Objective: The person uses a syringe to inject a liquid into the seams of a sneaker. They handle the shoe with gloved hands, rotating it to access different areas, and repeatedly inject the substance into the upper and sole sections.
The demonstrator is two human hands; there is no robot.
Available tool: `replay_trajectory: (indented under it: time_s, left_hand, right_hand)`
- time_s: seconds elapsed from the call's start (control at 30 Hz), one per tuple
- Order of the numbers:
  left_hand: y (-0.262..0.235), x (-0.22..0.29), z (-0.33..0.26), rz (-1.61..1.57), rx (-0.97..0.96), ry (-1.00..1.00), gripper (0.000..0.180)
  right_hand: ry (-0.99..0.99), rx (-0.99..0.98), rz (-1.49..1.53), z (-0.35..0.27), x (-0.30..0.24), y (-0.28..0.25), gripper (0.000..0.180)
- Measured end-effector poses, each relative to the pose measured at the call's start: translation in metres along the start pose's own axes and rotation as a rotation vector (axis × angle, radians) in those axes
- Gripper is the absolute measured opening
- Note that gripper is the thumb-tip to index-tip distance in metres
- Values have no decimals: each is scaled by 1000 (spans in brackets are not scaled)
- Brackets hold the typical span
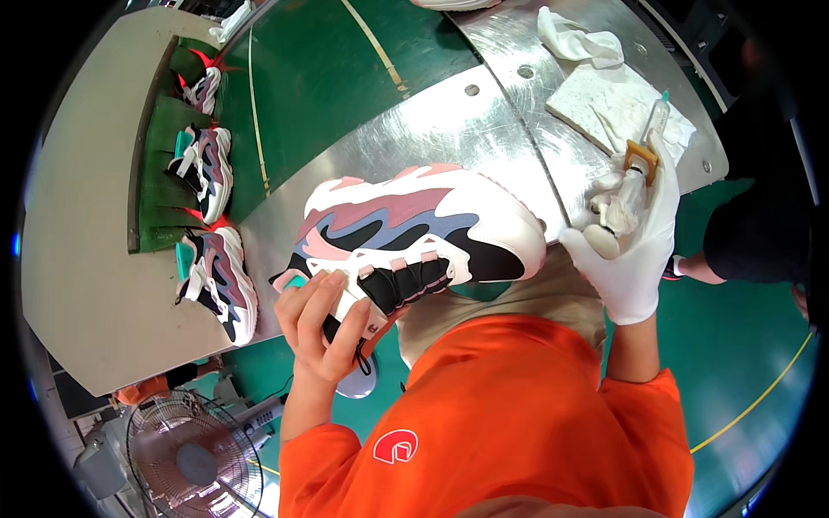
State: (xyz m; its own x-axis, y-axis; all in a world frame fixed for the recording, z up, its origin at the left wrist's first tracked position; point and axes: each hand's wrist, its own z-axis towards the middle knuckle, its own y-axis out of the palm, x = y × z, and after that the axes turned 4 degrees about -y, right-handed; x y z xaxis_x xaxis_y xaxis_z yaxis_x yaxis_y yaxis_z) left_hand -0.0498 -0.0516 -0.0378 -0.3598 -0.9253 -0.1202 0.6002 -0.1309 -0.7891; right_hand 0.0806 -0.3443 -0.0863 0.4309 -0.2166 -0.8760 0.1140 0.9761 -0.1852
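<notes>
A white, pink, blue and black chunky sneaker (414, 224) lies on its side in front of me, toe to the right. Bare-skinned, my left hand (321, 324) grips it at the tongue and collar, fingers closed over the opening; part of the heel is hidden. My right hand (637, 250) wears a white glove and is apart from the shoe, to its right. It is closed around a clear syringe (658, 116) with an amber flange and a thin greenish tip pointing away from me. The syringe's rear end is partly hidden by the fingers.
Similar sneakers (231, 285) stand in a row on the beige side table (86, 268) at left. A green belt (319, 95) runs beyond the metal worktop (389, 142). A white pad (587, 108) and crumpled cloth (580, 41) lie far right. A fan (197, 462) stands lower left; a person's leg (701, 269) shows right.
</notes>
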Motion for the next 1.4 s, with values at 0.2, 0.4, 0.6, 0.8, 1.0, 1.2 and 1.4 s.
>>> replay_trajectory:
  time_s: [0.2,0.4,0.6,0.8,1.0,1.2,1.4]
  left_hand:
    - [1,-3,11,-33,-6,-10,48]
    - [0,-2,18,-40,-55,-70,49]
    - [-5,4,30,-43,-83,-96,53]
    - [-4,8,35,-25,-76,-115,57]
    - [-6,9,35,-7,-93,-127,56]
    - [-1,17,40,3,-114,-169,57]
    - [-10,14,37,19,-161,-154,64]
  right_hand:
    - [30,30,-4,8,0,-2,91]
    - [377,-78,129,6,-1,-45,92]
    - [345,-362,885,-9,-8,-88,70]
    - [521,-562,1249,-1,-3,-71,109]
    - [723,-513,1020,9,-16,-61,114]
    - [582,-550,1056,15,-5,-56,106]
    - [736,-690,1084,13,3,-73,108]
